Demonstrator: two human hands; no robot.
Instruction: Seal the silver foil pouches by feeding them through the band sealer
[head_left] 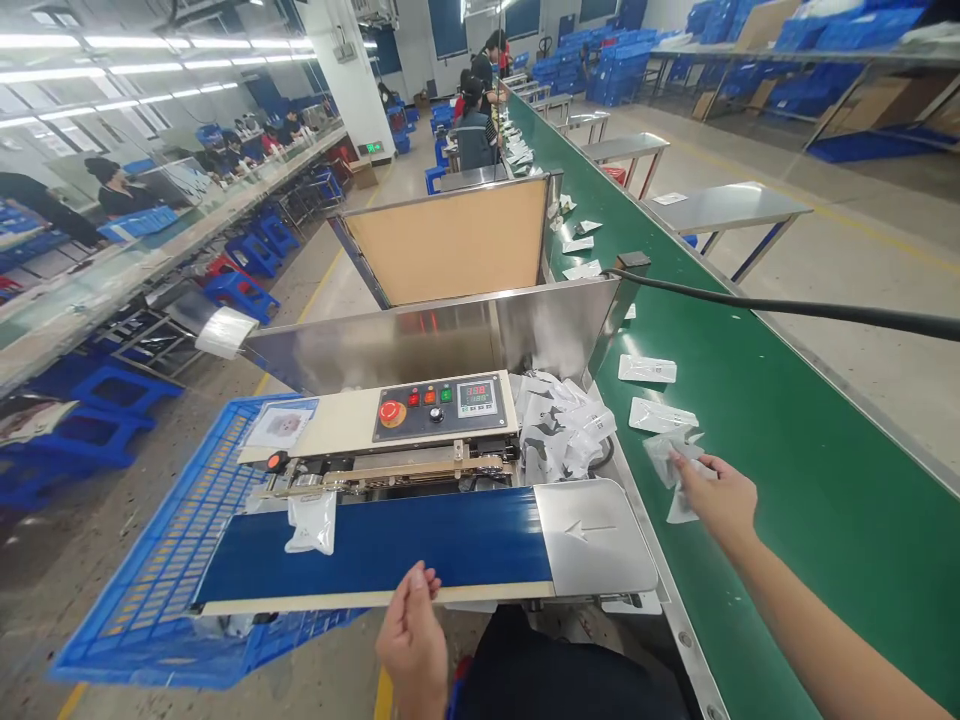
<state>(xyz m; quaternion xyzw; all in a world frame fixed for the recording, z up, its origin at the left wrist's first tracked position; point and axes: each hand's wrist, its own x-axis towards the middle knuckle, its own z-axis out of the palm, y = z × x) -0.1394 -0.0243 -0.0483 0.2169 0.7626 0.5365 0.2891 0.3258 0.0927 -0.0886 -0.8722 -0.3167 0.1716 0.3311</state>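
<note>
Over the green conveyor belt (pixel 757 440), my right hand (pixel 716 497) pinches a small white plastic pouch (pixel 661 458); another pale pouch edge shows beneath the fingers. Two flat printed pouches (pixel 646 369) lie on the belt just beyond. My left hand (pixel 414 635) is closed, fingertips together with nothing visible in them, by the front edge of a band sealing machine (pixel 375 420). On the machine's blue belt (pixel 442 545) one filled white pouch (pixel 312 522) hangs from the sealing band at the left. A metal plate with an arrow (pixel 596 530) covers the belt's right end.
A heap of printed pouches (pixel 562 425) sits between machine and conveyor. The blue basket (pixel 142 580) stands under the machine's left end. A steel panel (pixel 420 345) rises behind it, and a black cable (pixel 795 308) crosses the conveyor. Several people work farther off.
</note>
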